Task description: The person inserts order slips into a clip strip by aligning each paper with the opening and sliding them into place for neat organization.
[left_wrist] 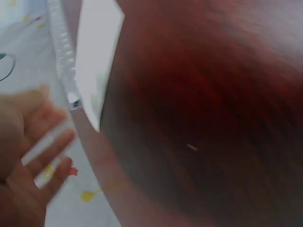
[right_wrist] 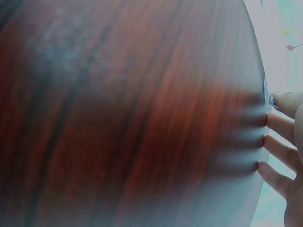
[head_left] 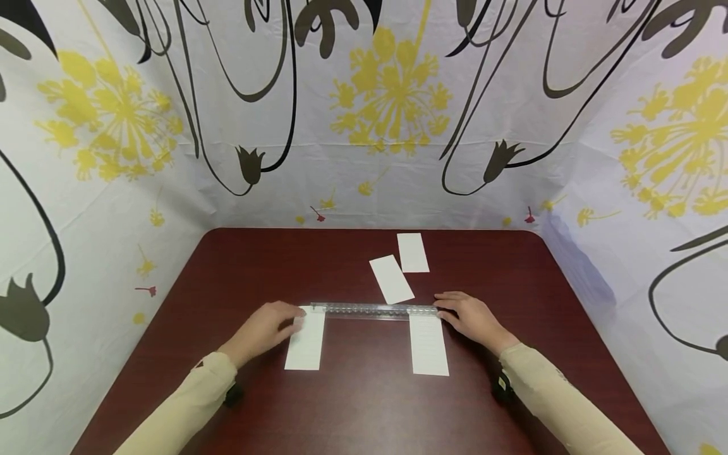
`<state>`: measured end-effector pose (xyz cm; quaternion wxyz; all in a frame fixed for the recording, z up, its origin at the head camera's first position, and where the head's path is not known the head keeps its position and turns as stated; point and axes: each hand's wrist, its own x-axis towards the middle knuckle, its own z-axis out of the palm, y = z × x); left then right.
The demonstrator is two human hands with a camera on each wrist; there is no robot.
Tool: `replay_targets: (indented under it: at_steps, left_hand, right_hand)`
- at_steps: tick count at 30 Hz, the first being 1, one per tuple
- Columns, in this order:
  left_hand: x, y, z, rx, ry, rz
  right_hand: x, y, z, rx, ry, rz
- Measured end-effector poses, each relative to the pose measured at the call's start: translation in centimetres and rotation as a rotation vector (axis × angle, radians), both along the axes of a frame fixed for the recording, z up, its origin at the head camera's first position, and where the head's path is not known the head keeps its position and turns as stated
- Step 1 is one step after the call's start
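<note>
A clear plastic ruler (head_left: 366, 309) lies crosswise, its ends over the top edges of a left white paper slip (head_left: 306, 344) and a right white paper slip (head_left: 429, 347). My left hand (head_left: 270, 328) is at the left slip's upper corner, near the ruler's end. Blurred in the left wrist view, its fingers (left_wrist: 57, 146) are spread and hold nothing. Beside the ruler's right end is my right hand (head_left: 469, 319), thumb at that end. In the right wrist view its other fingertips (right_wrist: 267, 142) rest on the table; the ruler is mostly out of that view.
Beyond the ruler lie a tilted white slip (head_left: 392, 279) and another white slip (head_left: 412, 253), close together on the dark red-brown table (head_left: 364, 404). A patterned curtain (head_left: 341, 177) surrounds the table's back and sides.
</note>
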<state>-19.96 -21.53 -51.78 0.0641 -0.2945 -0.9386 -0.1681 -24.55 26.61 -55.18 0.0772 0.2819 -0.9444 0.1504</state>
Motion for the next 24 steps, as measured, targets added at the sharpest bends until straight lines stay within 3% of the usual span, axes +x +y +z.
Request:
replay_targets:
  at_steps: [4, 7, 13, 24]
  left_hand:
    - [0.5, -0.3, -0.8, -0.078, 0.055, -0.219]
    - [0.8, -0.3, -1.3, -0.130, 0.054, -0.279]
    - [1.0, 0.0, -1.8, -0.189, 0.037, -0.299]
    - [1.1, 0.3, -2.3, -0.174, 0.074, -0.311]
  right_hand:
    - [0.0, 0.0, -0.1, 0.002, 0.000, -0.002]
    - [0.0, 0.0, 0.0, 0.000, 0.004, -0.003]
    - [0.0, 0.0, 0.0, 0.000, 0.005, -0.001]
    - [0.1, -0.1, 0.2, 0.001, -0.001, 0.005]
